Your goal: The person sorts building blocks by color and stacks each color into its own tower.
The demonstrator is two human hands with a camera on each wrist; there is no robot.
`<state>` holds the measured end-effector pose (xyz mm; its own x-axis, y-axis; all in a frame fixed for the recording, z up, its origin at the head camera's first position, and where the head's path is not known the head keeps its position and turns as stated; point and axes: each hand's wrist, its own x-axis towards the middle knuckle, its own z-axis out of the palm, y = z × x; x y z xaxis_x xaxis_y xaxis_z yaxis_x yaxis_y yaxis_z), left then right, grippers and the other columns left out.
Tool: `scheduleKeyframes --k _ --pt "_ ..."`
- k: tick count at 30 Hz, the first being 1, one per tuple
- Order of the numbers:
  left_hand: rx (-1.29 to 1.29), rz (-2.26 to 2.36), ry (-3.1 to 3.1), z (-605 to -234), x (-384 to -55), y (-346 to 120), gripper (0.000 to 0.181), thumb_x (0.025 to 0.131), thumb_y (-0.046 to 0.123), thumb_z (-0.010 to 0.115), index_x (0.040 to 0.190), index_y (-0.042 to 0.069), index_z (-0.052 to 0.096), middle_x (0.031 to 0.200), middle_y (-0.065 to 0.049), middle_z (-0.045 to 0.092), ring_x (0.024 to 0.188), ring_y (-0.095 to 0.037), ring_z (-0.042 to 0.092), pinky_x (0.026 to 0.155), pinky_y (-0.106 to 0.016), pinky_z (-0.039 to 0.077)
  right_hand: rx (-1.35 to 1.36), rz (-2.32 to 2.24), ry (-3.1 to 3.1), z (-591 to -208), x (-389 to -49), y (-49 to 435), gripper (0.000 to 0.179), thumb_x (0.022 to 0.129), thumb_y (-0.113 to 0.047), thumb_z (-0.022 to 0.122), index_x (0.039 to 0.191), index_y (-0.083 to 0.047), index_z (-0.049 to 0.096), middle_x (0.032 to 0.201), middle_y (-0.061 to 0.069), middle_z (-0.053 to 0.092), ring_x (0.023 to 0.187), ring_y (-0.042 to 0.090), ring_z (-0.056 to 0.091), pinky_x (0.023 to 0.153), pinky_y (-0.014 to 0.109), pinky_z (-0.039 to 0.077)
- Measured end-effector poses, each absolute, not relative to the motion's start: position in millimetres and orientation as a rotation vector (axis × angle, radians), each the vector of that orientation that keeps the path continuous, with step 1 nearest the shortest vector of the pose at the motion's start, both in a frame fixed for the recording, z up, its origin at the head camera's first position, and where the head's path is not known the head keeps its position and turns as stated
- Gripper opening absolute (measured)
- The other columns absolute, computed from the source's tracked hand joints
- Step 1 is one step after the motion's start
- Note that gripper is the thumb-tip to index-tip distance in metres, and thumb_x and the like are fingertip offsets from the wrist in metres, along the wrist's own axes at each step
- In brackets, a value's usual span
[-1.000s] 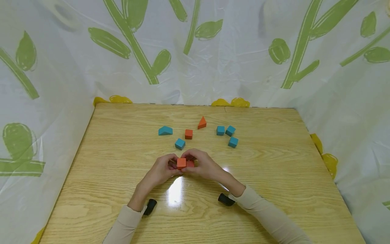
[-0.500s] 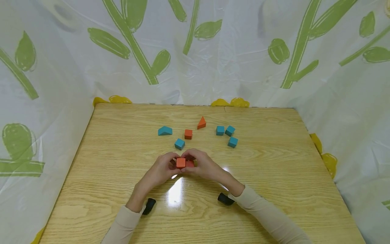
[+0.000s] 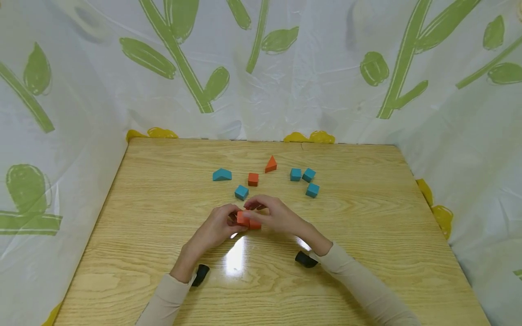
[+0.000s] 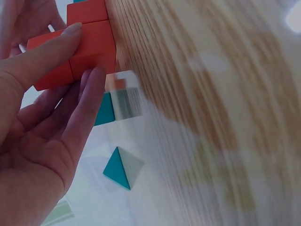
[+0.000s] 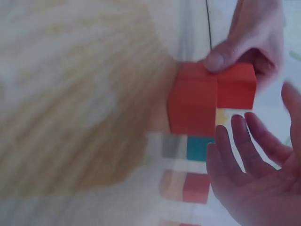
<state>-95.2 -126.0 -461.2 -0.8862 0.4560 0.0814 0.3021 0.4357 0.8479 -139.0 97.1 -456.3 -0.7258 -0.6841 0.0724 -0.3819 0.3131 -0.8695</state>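
Three red cubes stand together on the table: an upper cube sits on a lower cube, and a third cube adjoins the lower one. My left hand pinches the two stacked cubes, with its thumb across their seam and fingers on the far side. Just right of the stack is my right hand, fingers spread and holding nothing; the right wrist view shows a gap between its fingertips and the cubes. From the head view, the right thumb partly covers the upper cube.
Behind the hands lie a blue cube, a loose red cube, an orange-red triangular block and a blue triangular block. Three blue cubes cluster to the right. White cloth walls border the wooden table.
My right hand has let go of the right-hand red cube, its fingers opening and rising slightly away. My left hand keeps its hold in nearly the same place.
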Motion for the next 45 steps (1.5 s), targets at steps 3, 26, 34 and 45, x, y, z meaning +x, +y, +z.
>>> scheduleKeyframes --k 3,26,34,45 --pt "0.662 1.443 2.525 -462 -95 -126 0.028 0.085 0.0 0.082 0.11 -0.001 0.069 0.104 -0.01 0.071 0.092 -0.022 0.071 0.079 -0.032 0.06 -0.941 -1.397 2.306 -453 -147 99 0.023 0.106 -0.022 0.062 0.12 -0.005 0.068 0.112 0.001 0.07 0.106 0.015 0.065 0.098 0.037 0.053" --pt "0.575 1.448 2.491 -461 -96 -126 0.03 0.084 0.003 0.084 0.111 0.0 0.07 0.105 -0.008 0.071 0.093 -0.02 0.069 0.081 -0.035 0.06 -0.94 -1.412 2.609 -459 -194 97 0.032 0.098 -0.003 0.069 0.127 0.008 0.06 0.123 0.023 0.064 0.115 0.038 0.062 0.096 0.047 0.055" --pt "0.573 1.442 2.501 -460 -95 -126 0.03 0.084 0.003 0.085 0.109 0.0 0.07 0.105 -0.009 0.07 0.092 -0.02 0.069 0.08 -0.035 0.06 -0.799 -1.249 2.705 -461 -203 91 0.041 0.098 -0.005 0.071 0.135 0.004 0.058 0.134 0.02 0.056 0.12 0.039 0.055 0.1 0.046 0.051" --pt "0.56 1.452 2.492 -458 -95 -125 0.03 0.083 0.002 0.085 0.109 0.0 0.07 0.104 -0.008 0.07 0.092 -0.021 0.068 0.08 -0.033 0.059 -0.801 -1.092 2.72 -468 -209 90 0.044 0.095 -0.001 0.071 0.137 0.006 0.057 0.135 0.023 0.059 0.124 0.035 0.056 0.105 0.044 0.047"
